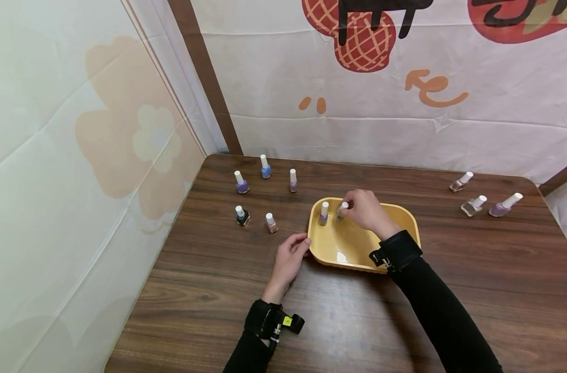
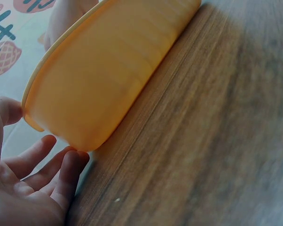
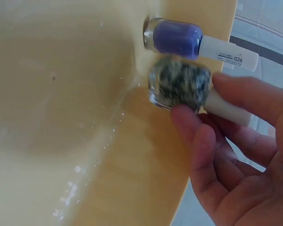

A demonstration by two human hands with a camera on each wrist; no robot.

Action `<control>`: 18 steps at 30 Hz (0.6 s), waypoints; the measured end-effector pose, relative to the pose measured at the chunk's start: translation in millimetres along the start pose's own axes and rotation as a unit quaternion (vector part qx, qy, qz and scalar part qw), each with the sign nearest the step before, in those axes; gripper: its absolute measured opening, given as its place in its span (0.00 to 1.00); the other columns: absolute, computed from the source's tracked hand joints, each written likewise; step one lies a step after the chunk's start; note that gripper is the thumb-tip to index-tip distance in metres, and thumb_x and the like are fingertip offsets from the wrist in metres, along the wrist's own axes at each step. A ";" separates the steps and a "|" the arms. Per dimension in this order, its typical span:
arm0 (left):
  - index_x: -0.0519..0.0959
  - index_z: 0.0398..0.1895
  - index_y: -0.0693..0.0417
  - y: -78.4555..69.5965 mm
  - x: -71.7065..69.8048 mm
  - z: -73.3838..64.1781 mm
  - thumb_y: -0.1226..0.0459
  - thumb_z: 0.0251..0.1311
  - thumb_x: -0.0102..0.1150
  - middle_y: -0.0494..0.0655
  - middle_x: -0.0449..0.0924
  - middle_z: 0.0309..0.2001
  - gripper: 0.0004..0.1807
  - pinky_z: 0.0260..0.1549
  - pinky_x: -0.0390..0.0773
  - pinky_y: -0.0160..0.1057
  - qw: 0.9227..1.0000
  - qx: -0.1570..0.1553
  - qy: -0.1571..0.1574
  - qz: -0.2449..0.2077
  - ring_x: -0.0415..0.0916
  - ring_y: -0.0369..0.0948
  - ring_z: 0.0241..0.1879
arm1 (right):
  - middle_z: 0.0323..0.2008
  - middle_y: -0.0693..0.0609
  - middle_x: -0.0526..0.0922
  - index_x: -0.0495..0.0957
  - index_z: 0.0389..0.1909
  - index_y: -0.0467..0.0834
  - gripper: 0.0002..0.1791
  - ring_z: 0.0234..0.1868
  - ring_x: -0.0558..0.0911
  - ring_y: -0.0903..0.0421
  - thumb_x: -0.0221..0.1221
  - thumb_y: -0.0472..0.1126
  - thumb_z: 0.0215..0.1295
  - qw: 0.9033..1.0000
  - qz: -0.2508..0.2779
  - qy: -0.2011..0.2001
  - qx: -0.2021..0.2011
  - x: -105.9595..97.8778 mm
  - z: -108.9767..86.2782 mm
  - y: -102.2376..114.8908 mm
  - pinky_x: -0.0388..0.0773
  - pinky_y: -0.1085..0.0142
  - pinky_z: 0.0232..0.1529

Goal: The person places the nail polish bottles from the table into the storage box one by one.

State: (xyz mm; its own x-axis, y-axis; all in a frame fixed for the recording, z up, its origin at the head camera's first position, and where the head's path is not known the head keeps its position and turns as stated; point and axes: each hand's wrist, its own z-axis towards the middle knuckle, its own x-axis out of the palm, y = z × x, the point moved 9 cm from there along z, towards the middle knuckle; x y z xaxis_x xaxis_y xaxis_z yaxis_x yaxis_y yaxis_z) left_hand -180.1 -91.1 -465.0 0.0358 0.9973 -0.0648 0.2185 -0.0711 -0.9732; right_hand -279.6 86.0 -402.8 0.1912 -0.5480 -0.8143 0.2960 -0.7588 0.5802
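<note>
My right hand (image 1: 364, 210) is over the back left part of a yellow tray (image 1: 358, 265) and pinches a nail polish bottle (image 3: 179, 84) by its white cap. The bottle is clear with dark and pale flecks. Right beside it, a purple nail polish bottle (image 3: 177, 38) with a white cap stands in the tray. At the tray's left end, my left hand (image 1: 290, 261) holds the corner, thumb at the rim and bent fingers (image 2: 73, 167) against the lower wall. Whether the held bottle touches the tray floor, I cannot tell.
Left of the tray stand several nail polish bottles: violet (image 1: 242, 185), blue (image 1: 265, 170), lilac (image 1: 293, 184), black (image 1: 242, 217) and pinkish (image 1: 271, 225). On the right, 3 more lie tilted: a brownish one (image 1: 459, 184), a clear greyish one (image 1: 471, 208) and a purple one (image 1: 499, 209). Cloth hangs behind the wooden table (image 1: 194, 290).
</note>
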 end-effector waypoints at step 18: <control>0.76 0.55 0.66 -0.3 0.5 0.3 0.62 0.68 0.54 0.62 0.77 0.55 0.18 0.50 0.80 0.49 1.000 0.006 -0.003 -0.001 0.80 0.45 0.49 | 0.25 0.50 0.82 0.83 0.27 0.42 0.03 0.25 0.75 0.56 0.64 0.37 0.56 0.999 -0.030 -0.005 0.009 4.2 -3.1 -4.0 0.69 0.65 0.30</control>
State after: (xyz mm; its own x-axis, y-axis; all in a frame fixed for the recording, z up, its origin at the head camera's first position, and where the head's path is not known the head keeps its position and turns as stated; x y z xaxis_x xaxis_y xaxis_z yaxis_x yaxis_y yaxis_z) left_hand -180.5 -90.6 -464.8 0.0298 0.9974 -0.0649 0.2064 -0.0696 -0.9760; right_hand -277.1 87.8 -408.7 0.1649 -0.5042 -0.8477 0.2906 -0.7965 0.5302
